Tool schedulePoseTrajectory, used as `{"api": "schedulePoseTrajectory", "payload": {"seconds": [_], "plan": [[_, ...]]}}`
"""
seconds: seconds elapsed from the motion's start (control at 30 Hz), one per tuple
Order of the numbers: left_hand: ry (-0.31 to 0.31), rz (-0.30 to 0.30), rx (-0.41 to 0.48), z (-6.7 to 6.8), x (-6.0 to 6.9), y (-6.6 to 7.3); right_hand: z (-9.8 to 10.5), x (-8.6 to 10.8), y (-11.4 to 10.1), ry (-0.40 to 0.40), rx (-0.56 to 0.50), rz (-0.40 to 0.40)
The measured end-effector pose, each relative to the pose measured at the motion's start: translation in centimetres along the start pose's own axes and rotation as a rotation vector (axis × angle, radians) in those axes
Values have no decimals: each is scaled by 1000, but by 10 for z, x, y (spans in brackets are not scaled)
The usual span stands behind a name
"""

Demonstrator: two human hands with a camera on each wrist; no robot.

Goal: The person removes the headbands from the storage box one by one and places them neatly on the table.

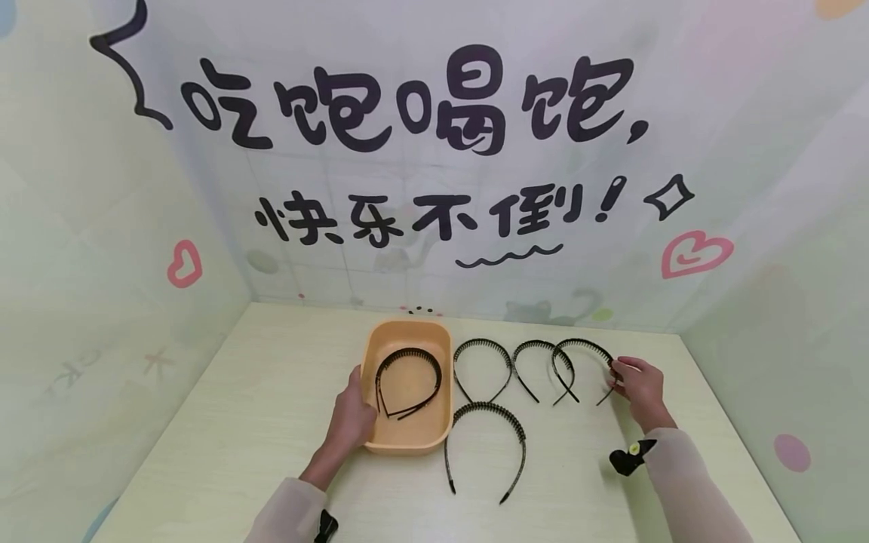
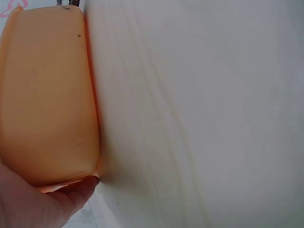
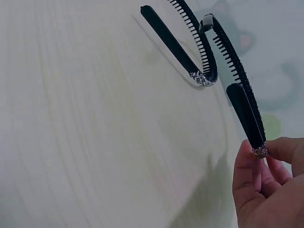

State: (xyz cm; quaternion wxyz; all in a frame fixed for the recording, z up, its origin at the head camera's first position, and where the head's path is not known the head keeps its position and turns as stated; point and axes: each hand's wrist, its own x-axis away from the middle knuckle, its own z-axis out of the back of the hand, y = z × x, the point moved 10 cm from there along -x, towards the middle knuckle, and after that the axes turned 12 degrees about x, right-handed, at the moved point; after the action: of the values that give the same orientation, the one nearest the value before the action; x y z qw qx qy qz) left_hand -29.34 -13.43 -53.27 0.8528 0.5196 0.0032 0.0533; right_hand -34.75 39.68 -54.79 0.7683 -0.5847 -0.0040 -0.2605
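Observation:
With my left hand (image 1: 349, 413) I grip the left side of an orange plastic tray (image 1: 407, 450); in the left wrist view the fingers curl at a corner of the tray (image 2: 52, 99). Black toothed headbands (image 1: 409, 352) lie overlapping inside it; their exact number is unclear. My right hand (image 1: 641, 388) pinches one side of a black headband (image 1: 584, 343) at the far right. In the right wrist view, thumb and fingers meet near a glittery band on this headband (image 3: 247, 109). Its other side crosses over a neighbouring headband (image 1: 536, 345).
Another headband (image 1: 482, 344) lies right of the tray, and one more (image 1: 487, 408) lies nearer the front of the pale table (image 1: 224, 437). Printed walls (image 1: 434, 286) close off the back and both sides. A dark wrist device (image 1: 631, 457) sits at my right cuff.

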Motion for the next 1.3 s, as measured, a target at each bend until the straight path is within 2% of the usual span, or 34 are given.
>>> {"api": "schedulePoseTrajectory", "payload": {"seconds": [0.67,1.13,1.3], "plan": [[5,-1,-1,-1,-1,1,26,-9,13,56,-31,-84],[17,13,-6,1,-1,-1,37,-14,18,121,-61,-78],[13,14,-7,0,-1,-1,40,-17,21,140,-32,-72]]}}
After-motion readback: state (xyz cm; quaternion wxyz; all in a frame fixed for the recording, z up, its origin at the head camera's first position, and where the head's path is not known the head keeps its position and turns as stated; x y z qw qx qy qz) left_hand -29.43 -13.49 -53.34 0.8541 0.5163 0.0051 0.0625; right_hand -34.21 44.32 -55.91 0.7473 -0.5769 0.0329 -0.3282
